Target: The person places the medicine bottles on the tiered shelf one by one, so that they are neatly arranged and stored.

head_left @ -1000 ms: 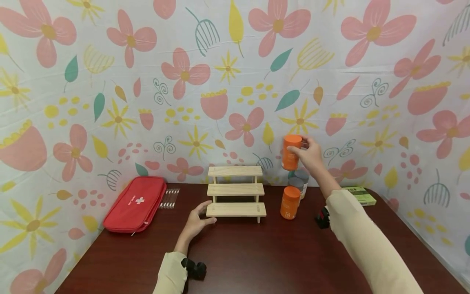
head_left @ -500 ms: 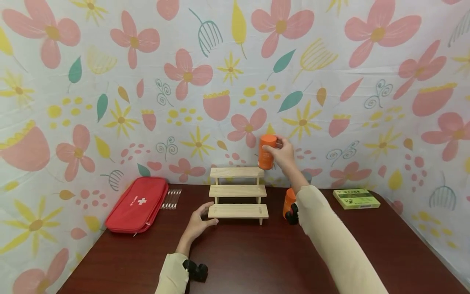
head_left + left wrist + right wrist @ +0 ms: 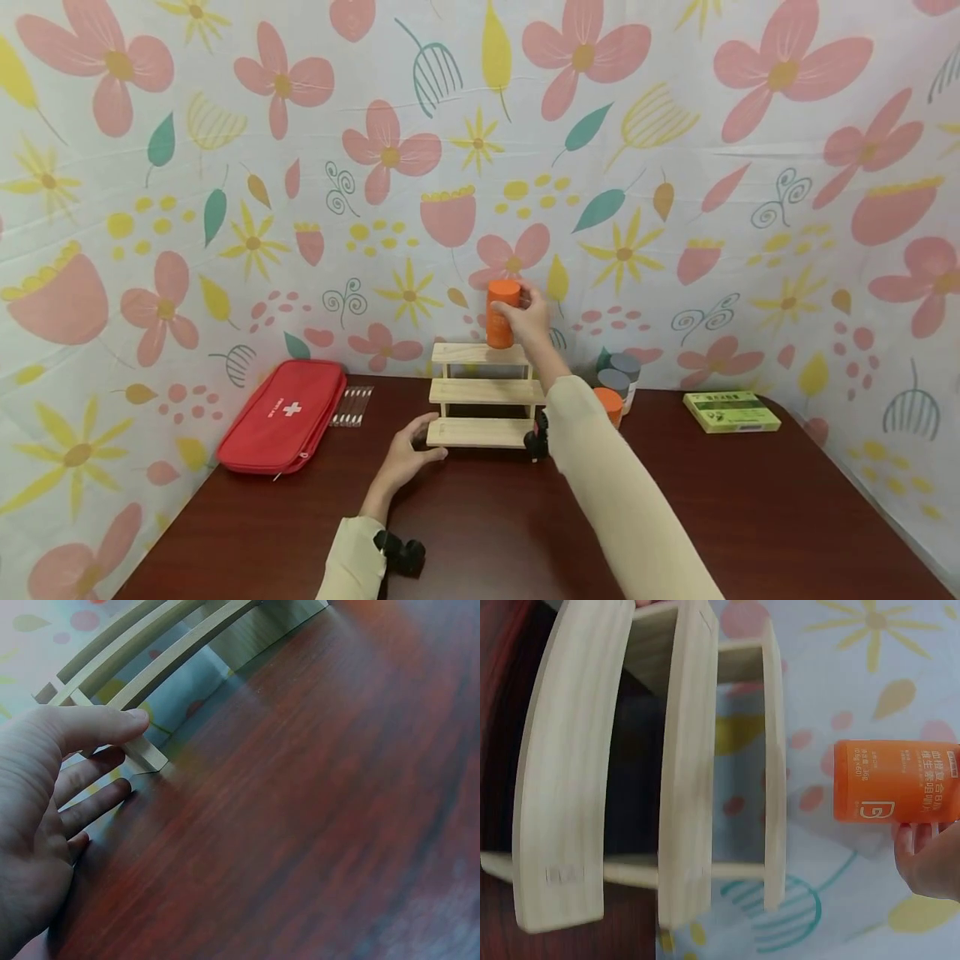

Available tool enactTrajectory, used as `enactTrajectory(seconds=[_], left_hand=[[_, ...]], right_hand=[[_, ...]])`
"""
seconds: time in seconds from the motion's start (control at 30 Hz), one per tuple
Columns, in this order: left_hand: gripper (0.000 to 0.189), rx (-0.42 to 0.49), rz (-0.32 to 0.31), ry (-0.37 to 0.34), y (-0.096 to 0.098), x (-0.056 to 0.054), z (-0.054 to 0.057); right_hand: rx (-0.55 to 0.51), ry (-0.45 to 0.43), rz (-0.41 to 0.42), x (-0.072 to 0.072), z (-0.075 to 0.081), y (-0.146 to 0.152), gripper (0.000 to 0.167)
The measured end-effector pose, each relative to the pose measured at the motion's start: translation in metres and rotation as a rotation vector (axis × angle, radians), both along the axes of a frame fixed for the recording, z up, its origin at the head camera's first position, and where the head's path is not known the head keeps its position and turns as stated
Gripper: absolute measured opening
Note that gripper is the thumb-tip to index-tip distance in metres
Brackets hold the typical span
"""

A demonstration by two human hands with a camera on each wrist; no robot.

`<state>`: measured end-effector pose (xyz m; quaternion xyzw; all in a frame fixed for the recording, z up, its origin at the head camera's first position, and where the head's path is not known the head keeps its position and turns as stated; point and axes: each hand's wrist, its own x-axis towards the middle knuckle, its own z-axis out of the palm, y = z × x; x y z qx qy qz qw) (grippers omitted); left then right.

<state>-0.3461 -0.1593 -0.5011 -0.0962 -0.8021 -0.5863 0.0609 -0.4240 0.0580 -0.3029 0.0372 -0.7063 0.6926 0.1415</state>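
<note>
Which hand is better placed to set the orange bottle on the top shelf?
Likely the right hand: it grips the orange bottle near the top shelf, a gap between them. The left hand is down by the lowest shelf, away from the bottle.

Dark red-brown table (image 3: 480,525), faint surface sheen; white floral-printed cloth (image 3: 480,183) behind it and along both its sides.

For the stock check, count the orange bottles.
2: an orange vitamin bottle in the right hand, above the three-tier wooden stand; another orange bottle right of it, partly behind the right sleeve. More may be hidden there.
</note>
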Motion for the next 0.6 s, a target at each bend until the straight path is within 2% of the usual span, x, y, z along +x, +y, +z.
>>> enactTrajectory(seconds=[0.27,0.6], left_hand=[[0.064,-0.011,-0.011,0.008,-0.002,0.0,0.0],[0.063,-0.01,-0.008,-0.004,-0.002,-0.001,-0.001]], right_hand=[[0.036,0.005,0.059,-0.002,-0.007,-0.034,0.063],[0.068,-0.025,0.054,-0.007,-0.02,-0.05,0.062]])
